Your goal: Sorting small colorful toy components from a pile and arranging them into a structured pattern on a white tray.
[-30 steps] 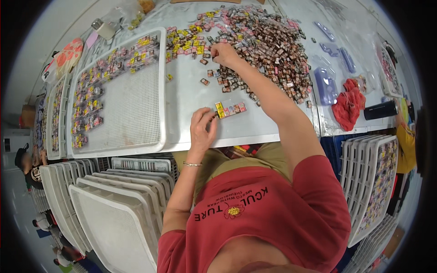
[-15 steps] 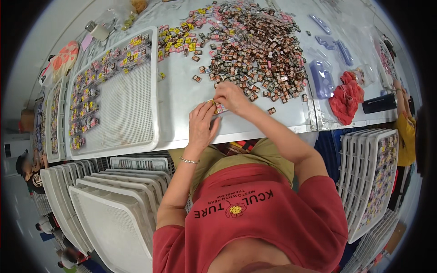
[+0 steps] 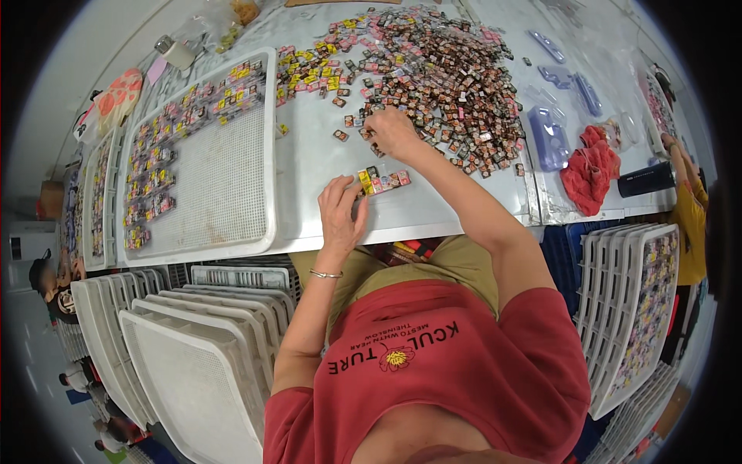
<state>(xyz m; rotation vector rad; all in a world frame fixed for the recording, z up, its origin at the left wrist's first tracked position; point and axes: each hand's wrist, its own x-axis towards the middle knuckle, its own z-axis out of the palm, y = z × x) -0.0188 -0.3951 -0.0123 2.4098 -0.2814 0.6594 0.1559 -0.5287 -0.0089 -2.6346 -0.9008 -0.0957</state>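
While a white mesh tray (image 3: pixel 220 185) with rows of packs (image 3: pixel 158 155) lies at nine o'clock from the short coloured strip (image 3: pixel 393 182), the left hand (image 3: pixel 340 213) rests at eight o'clock, fingers half curled, fingertips at the strip's yellow end; whether they pinch it cannot be told. The strip lies flat on the table (image 3: pixel 309 155). At twelve o'clock, the right hand (image 3: pixel 393 131) bends over loose pieces, its grip hidden. The pile (image 3: pixel 456 97) spreads at one o'clock; a red cloth (image 3: pixel 590 176) lies at three.
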